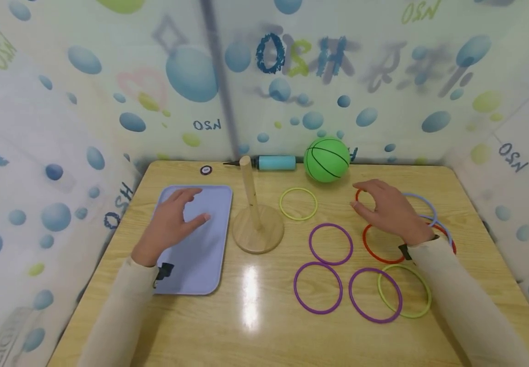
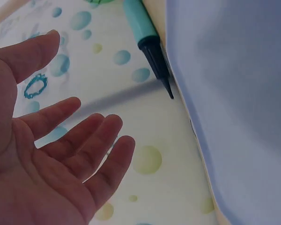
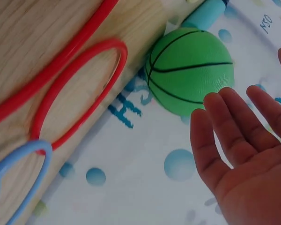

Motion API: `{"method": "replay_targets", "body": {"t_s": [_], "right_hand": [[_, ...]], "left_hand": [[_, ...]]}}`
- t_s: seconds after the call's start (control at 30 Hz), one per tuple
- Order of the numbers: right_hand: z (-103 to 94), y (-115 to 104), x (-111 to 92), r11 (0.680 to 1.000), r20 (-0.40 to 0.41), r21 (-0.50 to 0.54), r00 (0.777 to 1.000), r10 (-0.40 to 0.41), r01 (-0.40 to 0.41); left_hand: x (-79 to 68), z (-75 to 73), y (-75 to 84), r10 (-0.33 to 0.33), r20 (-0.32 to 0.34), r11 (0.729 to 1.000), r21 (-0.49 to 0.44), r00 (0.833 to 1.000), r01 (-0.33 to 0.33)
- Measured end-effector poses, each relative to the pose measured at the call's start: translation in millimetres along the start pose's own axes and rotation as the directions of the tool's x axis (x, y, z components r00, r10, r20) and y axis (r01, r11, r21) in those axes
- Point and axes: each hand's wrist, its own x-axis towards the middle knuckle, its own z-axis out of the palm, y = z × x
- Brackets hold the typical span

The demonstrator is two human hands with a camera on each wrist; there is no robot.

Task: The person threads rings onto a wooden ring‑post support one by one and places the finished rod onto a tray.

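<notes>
My left hand (image 1: pixel 165 221) hovers over the blue-grey tray (image 1: pixel 200 265), thumb apart from the fingers and nothing in its grasp. In the left wrist view its fingers (image 2: pixel 107 171) are loosely bent. Right of the tray stands a wooden peg (image 1: pixel 251 199) on a round base (image 1: pixel 246 237). My right hand (image 1: pixel 390 211) is held above red rings (image 1: pixel 371 250) and blue rings (image 1: pixel 422 198) on the right side, partly hiding them. It holds nothing, its fingers (image 3: pixel 229 136) relaxed in the right wrist view. A green ball (image 1: pixel 327 159) sits beyond it at the back.
Purple rings (image 1: pixel 318 312) lie right of centre, one overlapping a yellow-green ring (image 1: pixel 413 315). Another yellow-green ring (image 1: pixel 298 219) lies near the peg. A blue hand pump (image 1: pixel 277 163) and a small dark disc (image 1: pixel 206 170) lie along the table's back edge, before a patterned curtain (image 1: pixel 191 117).
</notes>
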Motion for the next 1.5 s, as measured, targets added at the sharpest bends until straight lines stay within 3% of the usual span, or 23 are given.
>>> {"method": "replay_targets", "body": {"t_s": [0.4,0.57,0.77,1.07,1.2,1.33,1.5], "right_hand": [[16.8,-13,23,0.992,0.141,0.123,0.99,0.016,-0.033],[30.4,-13,36,0.978,0.186,0.204,0.982,0.005,-0.044],[47.3,-15,48,0.973,0.232,0.224,0.973,0.004,-0.058],[62.9,-23,67,0.963,0.268,0.255,0.963,0.021,-0.091],[67.0,-24,73,0.96,0.273,0.246,0.96,0.064,-0.133],[71.6,-23,78,0.962,0.286,0.22,0.954,0.095,-0.162],[77.0,-24,84,0.973,0.313,0.19,0.947,0.065,-0.129]], "left_hand": [[12.3,17.1,20.1,0.032,0.17,0.987,-0.162,0.985,-0.004],[16.3,22.3,24.7,0.014,0.25,0.98,-0.195,0.968,0.036],[23.0,30.5,27.8,-0.004,0.335,0.969,-0.231,0.942,0.086],[33.8,40.1,34.6,-0.005,0.412,0.974,-0.203,0.911,0.097],[38.2,42.7,37.9,-0.003,0.44,0.979,-0.181,0.898,0.092],[40.3,45.6,39.0,-0.004,0.446,0.98,-0.177,0.895,0.092],[41.7,48.6,40.6,-0.009,0.457,0.975,-0.192,0.889,0.109]]}}
